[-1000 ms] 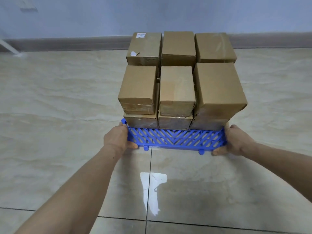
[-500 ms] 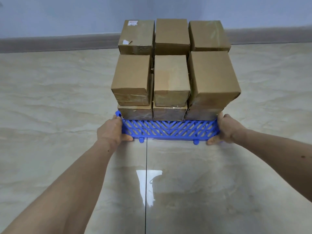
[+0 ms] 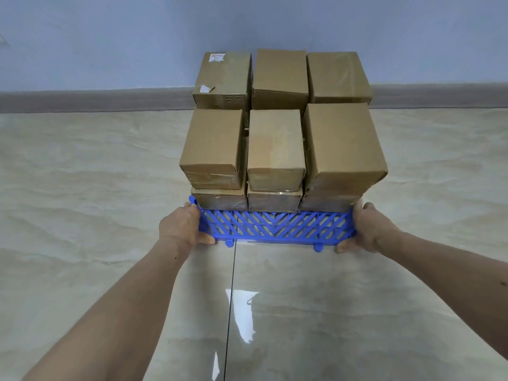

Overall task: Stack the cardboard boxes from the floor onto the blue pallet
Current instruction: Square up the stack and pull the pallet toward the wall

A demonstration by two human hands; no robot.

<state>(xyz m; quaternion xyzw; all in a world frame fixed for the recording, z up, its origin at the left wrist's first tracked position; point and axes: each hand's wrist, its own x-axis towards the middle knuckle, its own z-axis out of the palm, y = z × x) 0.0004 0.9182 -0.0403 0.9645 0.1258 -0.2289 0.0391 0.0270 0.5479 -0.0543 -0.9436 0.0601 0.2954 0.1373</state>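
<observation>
A blue lattice pallet [image 3: 276,227] carries several brown cardboard boxes stacked in two layers. The front upper row has a left box [image 3: 213,144], a middle box [image 3: 275,141] and a larger right box [image 3: 342,141]; a back box [image 3: 223,75] bears a white label. My left hand [image 3: 180,226] grips the pallet's front left corner, thumb over the front edge. My right hand [image 3: 369,229] grips the front right corner the same way. The pallet looks raised off the floor, and only its front strip shows.
Glossy beige marble tiles [image 3: 82,188] spread around, with a grout line [image 3: 230,298] running toward me. A grey skirting board [image 3: 96,99] and a blue wall [image 3: 110,37] stand just behind the stack.
The pallet with its boxes has stayed in both hands while the wall and skirting board have drawn closer behind the stack; the view has tilted up slightly.
</observation>
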